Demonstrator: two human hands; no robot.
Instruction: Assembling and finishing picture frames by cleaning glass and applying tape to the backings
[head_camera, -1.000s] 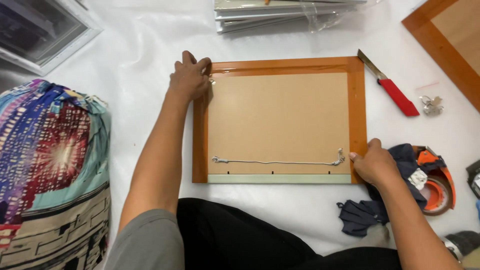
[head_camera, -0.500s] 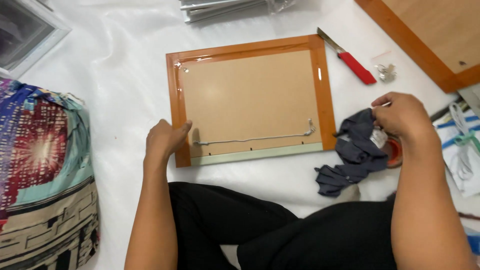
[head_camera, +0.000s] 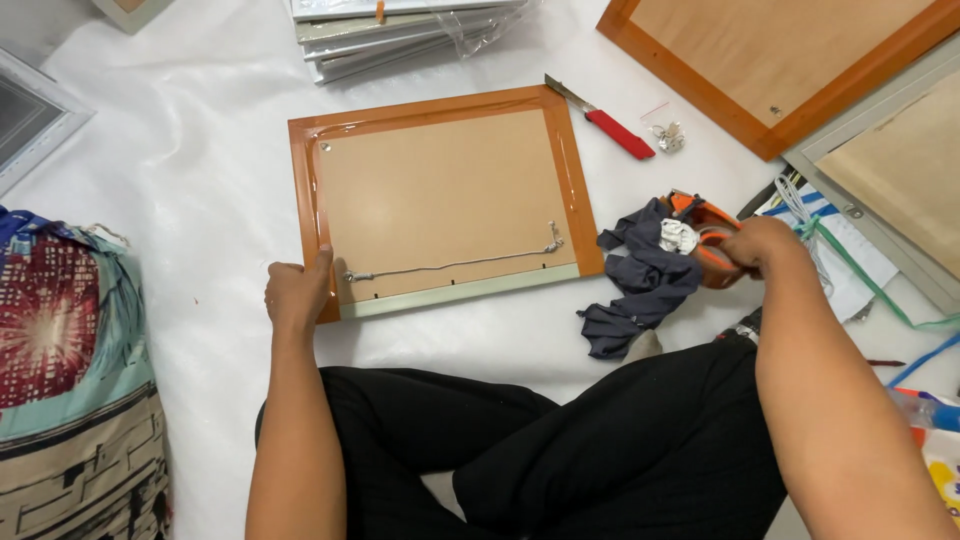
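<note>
Looking down from the head camera, I see the white surface (head_camera: 200, 170) spread across the frame, and at its centre the orange-framed picture frame (head_camera: 440, 205) lying face down, backing board up, with a hanging wire (head_camera: 450, 266) strung along its lower part. My left hand (head_camera: 295, 292) rests on the frame's lower left corner, thumb up along the edge, fingers curled loosely over it rather than clamped. At centre right my right hand (head_camera: 762, 245) is closed around an orange tape dispenser (head_camera: 712, 240), which lies touching a crumpled dark cloth (head_camera: 640, 280). A red-handled utility knife (head_camera: 605, 122) lies just off the frame's upper right corner. My worry: with only a light hold on one corner, the frame could slide or swing on the slick sheet, and the cloth could drag along with the dispenser; the knife sits near enough to be knocked. Compared with half a second ago, the left hand has kept to the same corner, while the right hand has gone from the cloth to the dispenser.
</note>
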